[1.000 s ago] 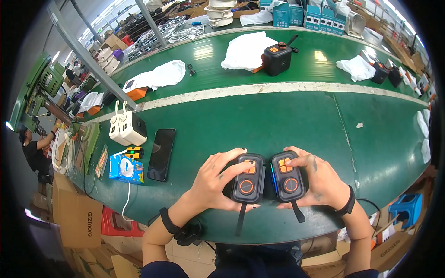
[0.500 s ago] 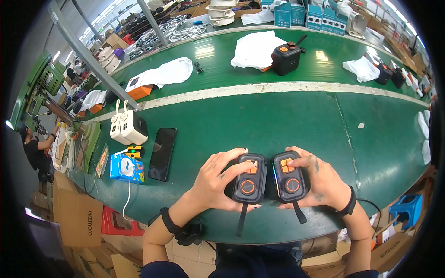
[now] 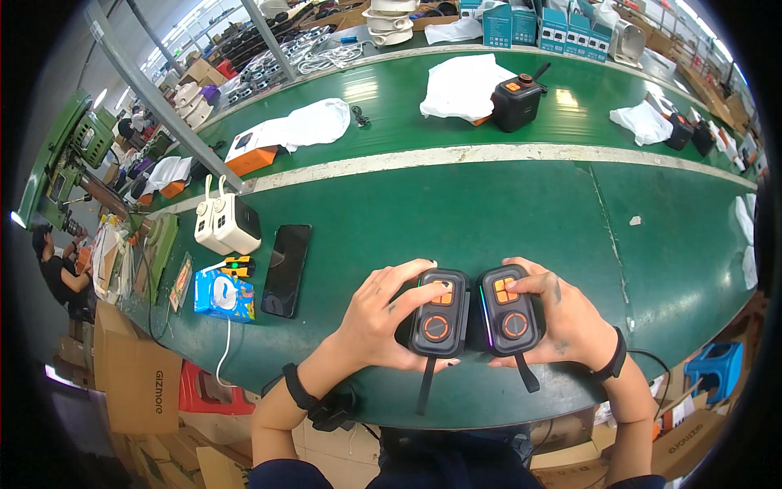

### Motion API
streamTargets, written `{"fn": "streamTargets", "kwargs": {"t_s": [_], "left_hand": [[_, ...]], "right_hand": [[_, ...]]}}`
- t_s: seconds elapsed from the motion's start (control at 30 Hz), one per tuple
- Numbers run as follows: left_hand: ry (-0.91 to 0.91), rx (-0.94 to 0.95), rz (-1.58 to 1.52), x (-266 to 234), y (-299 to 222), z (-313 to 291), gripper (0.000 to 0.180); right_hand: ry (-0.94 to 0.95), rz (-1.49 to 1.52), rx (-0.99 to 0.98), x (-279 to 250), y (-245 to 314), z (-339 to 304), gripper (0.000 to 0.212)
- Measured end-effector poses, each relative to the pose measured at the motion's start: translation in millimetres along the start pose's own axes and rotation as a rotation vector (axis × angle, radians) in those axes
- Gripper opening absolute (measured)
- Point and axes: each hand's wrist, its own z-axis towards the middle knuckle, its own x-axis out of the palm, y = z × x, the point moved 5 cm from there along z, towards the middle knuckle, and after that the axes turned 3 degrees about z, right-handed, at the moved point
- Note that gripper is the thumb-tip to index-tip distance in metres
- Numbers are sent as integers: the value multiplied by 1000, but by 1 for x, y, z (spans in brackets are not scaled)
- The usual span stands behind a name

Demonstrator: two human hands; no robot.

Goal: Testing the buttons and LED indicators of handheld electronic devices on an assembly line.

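My left hand [image 3: 376, 316] is wrapped around a black portable speaker [image 3: 437, 336], with a finger pressing at its orange buttons. A second black speaker [image 3: 513, 336] of the same kind is gripped by my right hand [image 3: 564, 319], its index finger on the orange buttons. Both stand side by side near the table's front edge, a narrow gap between them. Each top has an orange ring below the buttons, and a black strap hangs toward me. A coloured light strip glows along the left side of the right speaker; a faint glow shows on the left one.
On the green table [image 3: 391, 212] at left lie a black phone [image 3: 286, 270], two cream speakers [image 3: 228, 224] and a blue box [image 3: 224, 295] with a white cable. Behind runs a green conveyor [image 3: 383, 85] carrying white bags and another black speaker [image 3: 516, 104]. A drill press [image 3: 73, 155] stands far left.
The bags, the black speaker and the cable on the conveyor have shifted right. My hands hold the two speakers in the same place. A person at far left has changed pose.
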Motion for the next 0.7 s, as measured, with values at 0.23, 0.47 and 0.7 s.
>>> {"fn": "streamTargets", "kwargs": {"t_s": [0.23,0.47,0.7], "left_hand": [[3,3,5,0,1,-1,79],[-39,-34,-111,8,7,-7,88],[-37,18,-79,6,7,-11,87]], "right_hand": [[10,20,9,1,-1,-1,81],[69,30,48,7,-2,-3,88],[119,-71,77,6,4,-1,85]]}}
